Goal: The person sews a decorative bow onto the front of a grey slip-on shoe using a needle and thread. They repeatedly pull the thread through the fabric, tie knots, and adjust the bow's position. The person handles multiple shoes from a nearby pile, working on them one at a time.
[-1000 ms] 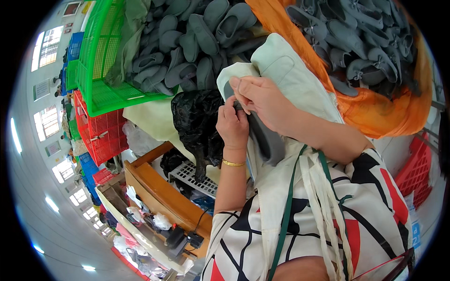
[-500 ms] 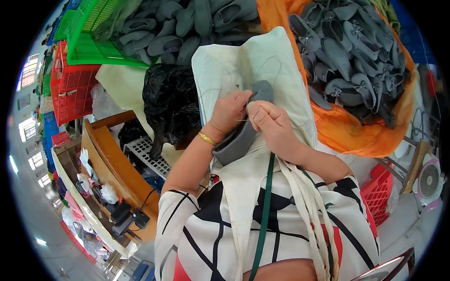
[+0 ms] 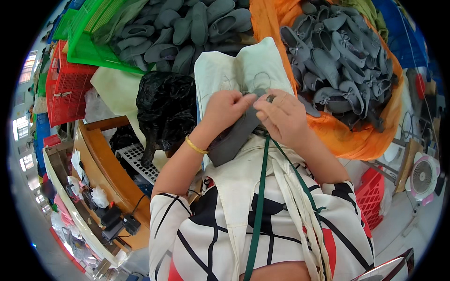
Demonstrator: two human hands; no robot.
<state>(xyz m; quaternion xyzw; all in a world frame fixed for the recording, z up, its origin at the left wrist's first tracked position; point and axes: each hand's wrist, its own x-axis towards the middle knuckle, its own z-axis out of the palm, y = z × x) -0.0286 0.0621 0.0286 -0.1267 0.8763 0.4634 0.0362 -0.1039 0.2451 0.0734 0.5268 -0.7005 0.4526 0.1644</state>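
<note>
Centrally, head view: grey shoe (image 3: 233, 140) slants toward the near edge of the pale cloth (image 3: 213, 70), below and between both grips. Left hand (image 3: 225, 110) pinches its far part; right hand (image 3: 283, 114), fingertips pressed together just beside, contents untellable.

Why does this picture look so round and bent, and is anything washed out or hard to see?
In the head view, the fisheye lens bows the wooden table and leaves the corners black; also in the head view, the windows at the left look washed out, the black plastic bag shows small glints, and the gray shoe is dark and partly covered.
</note>
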